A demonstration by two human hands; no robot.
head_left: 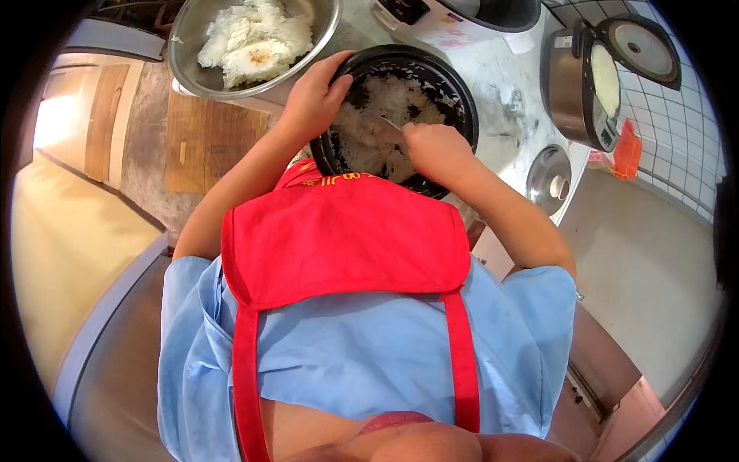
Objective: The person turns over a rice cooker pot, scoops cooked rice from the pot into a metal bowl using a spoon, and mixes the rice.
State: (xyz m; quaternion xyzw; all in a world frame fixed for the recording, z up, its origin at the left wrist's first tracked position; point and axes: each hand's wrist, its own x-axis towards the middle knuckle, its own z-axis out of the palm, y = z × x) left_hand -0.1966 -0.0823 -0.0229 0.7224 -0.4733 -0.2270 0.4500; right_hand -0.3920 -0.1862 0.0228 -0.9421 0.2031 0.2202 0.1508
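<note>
A black round pot (462, 96) stands on the counter in front of me, with white rice (385, 100) spread over its bottom and bits stuck to its wall. My left hand (317, 91) grips the pot's rim at the upper left, thumb on the inside. Inside the pot, my right hand (439, 152) is closed round the handle of a metal spoon or scoop (379, 131), whose blade lies in the rice. Left of the pot, a steel bowl (181, 58) holds a large heap of rice (258, 38) with a browned patch.
A white rice cooker (454, 27) is behind the pot. At the right stands a brown cooker (566, 96) with its lid raised, near a glass lid (548, 181) and an orange-red packet (627, 150). The counter's edge runs along the right.
</note>
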